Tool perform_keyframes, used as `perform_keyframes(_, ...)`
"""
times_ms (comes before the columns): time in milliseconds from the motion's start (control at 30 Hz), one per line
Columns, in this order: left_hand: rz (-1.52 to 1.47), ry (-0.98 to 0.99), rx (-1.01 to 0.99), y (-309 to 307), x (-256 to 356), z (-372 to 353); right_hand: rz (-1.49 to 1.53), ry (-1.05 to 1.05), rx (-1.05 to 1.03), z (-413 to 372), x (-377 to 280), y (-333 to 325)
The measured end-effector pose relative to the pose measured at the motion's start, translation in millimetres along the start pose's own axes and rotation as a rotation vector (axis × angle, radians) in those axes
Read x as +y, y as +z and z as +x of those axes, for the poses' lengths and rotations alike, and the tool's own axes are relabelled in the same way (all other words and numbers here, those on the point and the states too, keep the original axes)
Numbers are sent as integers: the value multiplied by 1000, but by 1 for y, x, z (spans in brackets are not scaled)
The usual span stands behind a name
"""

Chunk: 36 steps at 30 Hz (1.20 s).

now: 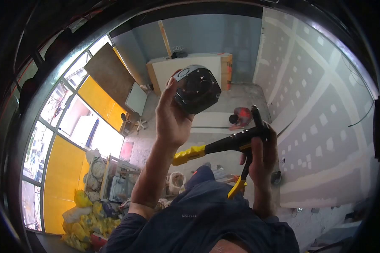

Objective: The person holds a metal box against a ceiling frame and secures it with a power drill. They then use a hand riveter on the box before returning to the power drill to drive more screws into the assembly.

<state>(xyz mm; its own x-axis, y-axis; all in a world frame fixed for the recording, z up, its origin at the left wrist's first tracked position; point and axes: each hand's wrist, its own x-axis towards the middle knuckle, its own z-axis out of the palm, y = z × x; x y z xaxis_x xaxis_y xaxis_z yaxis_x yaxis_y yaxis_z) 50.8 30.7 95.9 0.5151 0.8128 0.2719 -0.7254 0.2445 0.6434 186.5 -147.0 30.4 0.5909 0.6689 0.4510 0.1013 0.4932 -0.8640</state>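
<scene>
Black casing (197,89): cupped in left hand (173,120), fingers curled round its lower-left side, thumb lying up along the rim.
Right hand (259,158): fingers wrapped tight around yellow-handled riveter (228,145), its nose pointing up.
Beyond: taped drywall (321,109) at right.

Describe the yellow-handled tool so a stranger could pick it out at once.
Find the grey wall with pale patches on the right. In front of it, the right hand grips a long tool with a black body and two yellow-tipped handles. Unlike the round black housing in the left hand, it is slim and has yellow on it.
</scene>
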Motion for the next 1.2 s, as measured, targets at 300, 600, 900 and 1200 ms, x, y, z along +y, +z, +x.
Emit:
perform_keyframes(300,345,45,-115,36,26,7,70,21,-115,39,-29,41)
perform_keyframes(600,418,51,-107,55,42,10,76,-46,-144,66,-40,61)
perform_keyframes(900,982,328,-159,40,36,16,173,-10,-132,70,-38,65)
perform_keyframes(1200,464,-100,-278,53,67,18,20,-138,-193,73,-49,60)
